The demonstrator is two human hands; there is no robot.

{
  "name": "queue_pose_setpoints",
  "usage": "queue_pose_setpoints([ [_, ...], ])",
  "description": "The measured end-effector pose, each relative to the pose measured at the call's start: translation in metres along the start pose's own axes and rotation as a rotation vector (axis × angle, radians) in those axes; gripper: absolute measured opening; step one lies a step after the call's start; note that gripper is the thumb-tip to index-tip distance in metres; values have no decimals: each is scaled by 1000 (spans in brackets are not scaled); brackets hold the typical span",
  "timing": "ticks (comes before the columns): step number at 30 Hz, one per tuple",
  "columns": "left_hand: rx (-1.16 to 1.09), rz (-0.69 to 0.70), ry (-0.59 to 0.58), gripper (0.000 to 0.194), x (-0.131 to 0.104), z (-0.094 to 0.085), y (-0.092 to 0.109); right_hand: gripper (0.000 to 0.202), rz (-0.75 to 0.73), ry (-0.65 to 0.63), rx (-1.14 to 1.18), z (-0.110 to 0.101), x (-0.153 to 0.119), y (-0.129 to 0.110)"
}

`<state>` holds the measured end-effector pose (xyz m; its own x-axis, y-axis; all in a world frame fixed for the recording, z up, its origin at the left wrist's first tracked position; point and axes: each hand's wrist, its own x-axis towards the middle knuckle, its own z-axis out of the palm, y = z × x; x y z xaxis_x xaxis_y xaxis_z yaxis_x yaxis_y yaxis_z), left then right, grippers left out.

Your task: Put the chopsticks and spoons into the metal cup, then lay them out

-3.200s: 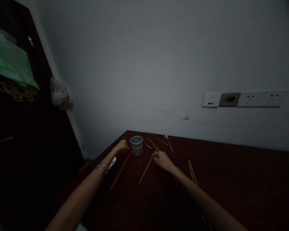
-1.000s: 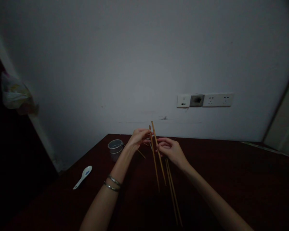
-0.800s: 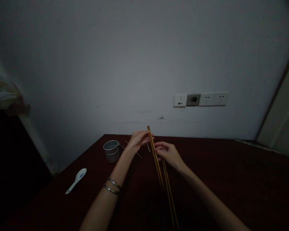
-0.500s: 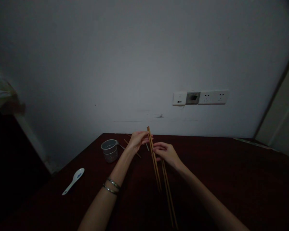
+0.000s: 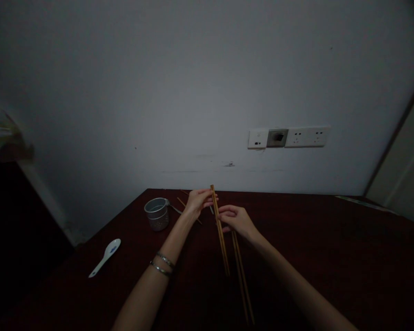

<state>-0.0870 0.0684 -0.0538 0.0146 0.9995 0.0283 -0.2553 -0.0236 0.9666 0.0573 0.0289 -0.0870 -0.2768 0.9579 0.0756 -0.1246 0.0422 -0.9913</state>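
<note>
A pair of wooden chopsticks [image 5: 222, 241] is held tilted over the table, its two sticks side by side. My left hand [image 5: 200, 201] pinches them close to their top ends. Lower down, my right hand [image 5: 237, 220] closes on the same pair with thumb and fingers. A second pair of chopsticks [image 5: 241, 278] extends from beneath my right hand toward me, its tips slightly apart. Its upper ends are hidden, so whether the hand grips it or it lies on the table I cannot tell.
Left of my left arm stands a grey metal cup [image 5: 158, 214] with a handle. A white spoon [image 5: 106, 256] lies nearer me. Behind my left hand are thin sticks [image 5: 197, 220], partly covered. The dark red table [image 5: 313, 243] meets a wall with power sockets [image 5: 286, 138].
The held pair of chopsticks has dropped slightly at its top, and its lower ends now sit closer together. Both hands keep their hold, and the camera view has shifted a little.
</note>
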Motion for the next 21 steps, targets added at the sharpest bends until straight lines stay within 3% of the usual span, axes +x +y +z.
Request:
queue_pose_setpoints([
  [7, 22, -13, 12, 10, 0, 3, -5, 24, 67, -8, 29, 1, -4, 0],
  [16, 55, -23, 57, 17, -8, 20, -10, 20, 105, 87, 35, -1, -2, 7],
  [21, 73, -11, 7, 18, -11, 22, -14, 17, 118, 109, 0, -7, -9, 5],
])
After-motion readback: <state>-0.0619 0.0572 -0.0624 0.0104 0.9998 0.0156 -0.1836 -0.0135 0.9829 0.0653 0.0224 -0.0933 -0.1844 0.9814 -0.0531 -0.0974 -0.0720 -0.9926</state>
